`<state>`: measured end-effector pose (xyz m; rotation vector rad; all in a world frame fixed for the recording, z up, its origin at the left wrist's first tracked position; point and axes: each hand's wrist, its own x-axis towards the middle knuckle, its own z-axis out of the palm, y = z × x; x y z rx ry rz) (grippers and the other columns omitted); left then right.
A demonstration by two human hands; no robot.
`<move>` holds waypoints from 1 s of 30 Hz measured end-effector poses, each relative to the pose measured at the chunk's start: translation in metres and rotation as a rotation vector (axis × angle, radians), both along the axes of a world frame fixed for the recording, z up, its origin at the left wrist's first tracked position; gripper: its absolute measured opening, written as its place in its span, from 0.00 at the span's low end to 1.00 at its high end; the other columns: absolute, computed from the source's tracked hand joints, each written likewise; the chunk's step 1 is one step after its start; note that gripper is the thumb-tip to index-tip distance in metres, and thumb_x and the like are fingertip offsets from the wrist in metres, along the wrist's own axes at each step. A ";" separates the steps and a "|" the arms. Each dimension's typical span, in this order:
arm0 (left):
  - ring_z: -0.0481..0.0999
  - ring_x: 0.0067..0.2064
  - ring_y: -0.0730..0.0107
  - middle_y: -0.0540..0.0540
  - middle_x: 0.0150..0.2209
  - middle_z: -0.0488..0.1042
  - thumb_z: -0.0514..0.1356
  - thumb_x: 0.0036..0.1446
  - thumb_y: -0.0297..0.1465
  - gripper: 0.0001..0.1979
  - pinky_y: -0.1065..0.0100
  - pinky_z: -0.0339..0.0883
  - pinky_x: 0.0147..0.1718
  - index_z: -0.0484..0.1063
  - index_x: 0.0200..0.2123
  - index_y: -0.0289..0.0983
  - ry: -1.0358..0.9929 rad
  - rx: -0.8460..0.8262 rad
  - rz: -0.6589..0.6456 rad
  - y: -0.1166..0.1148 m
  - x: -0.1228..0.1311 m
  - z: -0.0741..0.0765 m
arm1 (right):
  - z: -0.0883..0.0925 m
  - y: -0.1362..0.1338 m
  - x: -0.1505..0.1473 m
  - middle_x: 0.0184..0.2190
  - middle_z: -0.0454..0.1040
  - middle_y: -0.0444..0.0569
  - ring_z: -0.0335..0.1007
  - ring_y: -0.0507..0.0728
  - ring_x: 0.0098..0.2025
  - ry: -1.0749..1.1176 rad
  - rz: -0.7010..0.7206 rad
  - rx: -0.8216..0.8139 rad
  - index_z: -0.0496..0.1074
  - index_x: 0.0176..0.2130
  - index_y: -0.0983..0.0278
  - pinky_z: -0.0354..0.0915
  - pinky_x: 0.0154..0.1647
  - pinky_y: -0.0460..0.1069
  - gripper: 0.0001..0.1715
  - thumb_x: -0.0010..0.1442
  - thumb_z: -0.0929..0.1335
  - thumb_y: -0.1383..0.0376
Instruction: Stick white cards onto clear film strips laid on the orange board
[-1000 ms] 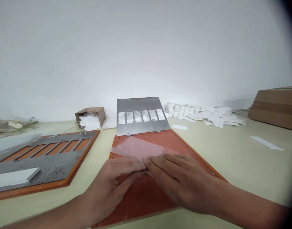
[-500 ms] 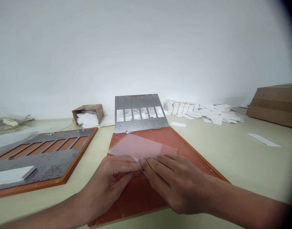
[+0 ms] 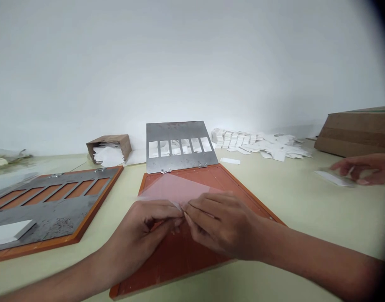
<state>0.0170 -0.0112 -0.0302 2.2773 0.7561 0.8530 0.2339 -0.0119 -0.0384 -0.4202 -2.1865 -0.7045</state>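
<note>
Both my hands meet over an orange-red board [image 3: 192, 264], pinching the near edge of thin translucent sheets [image 3: 176, 186]. My left hand [image 3: 148, 228] has thumb and fingers closed on the sheets from the left. From the right, my right hand [image 3: 225, 222] grips them with its fingertips touching those of the left. Beyond the hands the sheets fan out over the board. A grey metal plate [image 3: 176, 129] with several rectangular openings is hinged to the board's far edge and stands raised. My fingers hide the exact spot where the sheets are held.
At left lies a second board with its slotted metal plate [image 3: 63, 205] down and a white block [image 3: 11, 231] on it. Behind are a small carton of white pieces [image 3: 125, 147], piled white cards [image 3: 274, 147] and a large carton [image 3: 356, 132]. Another person's hand [image 3: 368, 167] touches a white strip [image 3: 332, 178].
Another person's hand has come in from the right to the white strip. My hands still pinch the sheets, the right one slightly raised. The whole view has shifted a little.
</note>
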 end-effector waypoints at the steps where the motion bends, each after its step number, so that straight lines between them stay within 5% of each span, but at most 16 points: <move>1: 0.74 0.33 0.74 0.51 0.31 0.77 0.55 0.67 0.23 0.13 0.75 0.66 0.35 0.78 0.35 0.37 -0.015 -0.022 0.007 0.000 0.000 0.000 | 0.000 0.001 0.000 0.24 0.74 0.47 0.69 0.53 0.25 0.019 0.010 -0.035 0.78 0.34 0.72 0.69 0.25 0.49 0.10 0.65 0.66 0.71; 5: 0.74 0.34 0.75 0.53 0.32 0.78 0.57 0.68 0.26 0.11 0.76 0.66 0.35 0.78 0.34 0.38 -0.063 -0.089 0.015 0.001 0.001 0.000 | -0.001 0.002 0.000 0.27 0.75 0.48 0.69 0.53 0.28 0.016 0.038 -0.106 0.77 0.36 0.72 0.68 0.27 0.50 0.13 0.69 0.68 0.64; 13: 0.75 0.34 0.77 0.54 0.32 0.79 0.59 0.66 0.25 0.10 0.79 0.67 0.35 0.78 0.33 0.39 -0.134 -0.210 0.020 0.000 0.000 -0.003 | -0.002 0.008 0.003 0.25 0.70 0.46 0.61 0.51 0.26 -0.043 0.027 -0.045 0.75 0.31 0.70 0.60 0.25 0.49 0.16 0.69 0.64 0.73; 30: 0.73 0.33 0.76 0.54 0.31 0.77 0.58 0.66 0.23 0.11 0.76 0.66 0.33 0.77 0.31 0.38 -0.137 -0.238 -0.003 0.001 0.001 0.000 | 0.005 0.000 0.006 0.28 0.75 0.49 0.69 0.53 0.28 -0.183 -0.072 0.091 0.75 0.40 0.74 0.66 0.25 0.49 0.09 0.66 0.65 0.74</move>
